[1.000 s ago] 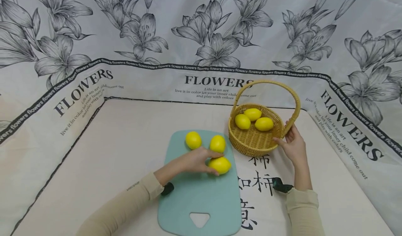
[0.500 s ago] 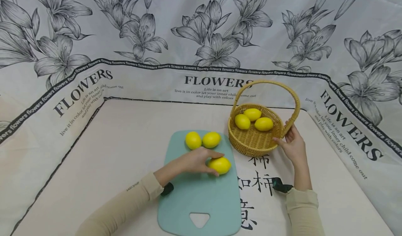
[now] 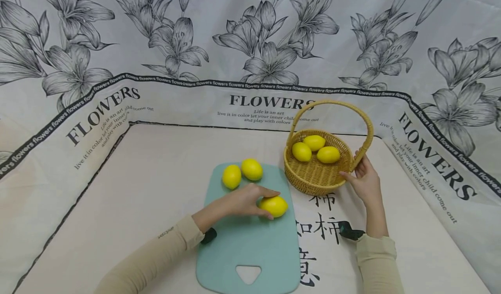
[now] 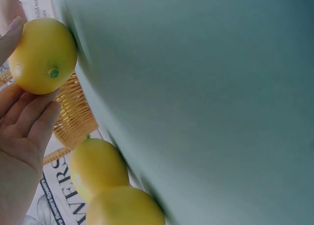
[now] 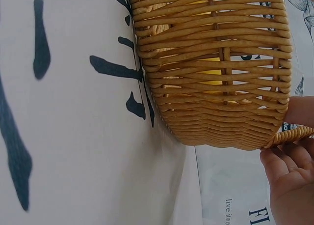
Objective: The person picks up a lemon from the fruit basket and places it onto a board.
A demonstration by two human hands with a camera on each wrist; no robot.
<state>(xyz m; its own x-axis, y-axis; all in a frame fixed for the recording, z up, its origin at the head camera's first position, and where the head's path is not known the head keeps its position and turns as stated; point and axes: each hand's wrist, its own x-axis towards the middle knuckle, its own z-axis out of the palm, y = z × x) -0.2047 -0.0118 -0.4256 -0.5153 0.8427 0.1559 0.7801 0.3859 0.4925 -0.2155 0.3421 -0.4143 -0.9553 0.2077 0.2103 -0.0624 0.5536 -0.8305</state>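
Observation:
On the light teal cutting board (image 3: 246, 246), my left hand (image 3: 243, 199) holds a yellow lemon (image 3: 275, 206) between thumb and fingers. The left wrist view shows that lemon (image 4: 43, 53) against the board, with the thumb on one side and fingers on the other. Two more lemons, one left (image 3: 232, 177) and one right (image 3: 252, 169), lie close together near the board's far end. My right hand (image 3: 367, 181) grips the wicker basket (image 3: 309, 186) at its right side, by the handle's base, thumb over the rim. Three lemons (image 3: 328, 155) sit inside, toward the back.
The basket's tall arched handle (image 3: 332, 101) rises above it. A white cloth (image 3: 164, 155) with black writing covers the table, and flower-printed fabric (image 3: 270, 63) stands as walls behind and at both sides. The board has a cut-out handle hole (image 3: 248, 274) at the near end.
The two loose lemons on the board have rolled leftward, the right one first from beside the held lemon. Both hands, the held lemon and the basket have stayed put.

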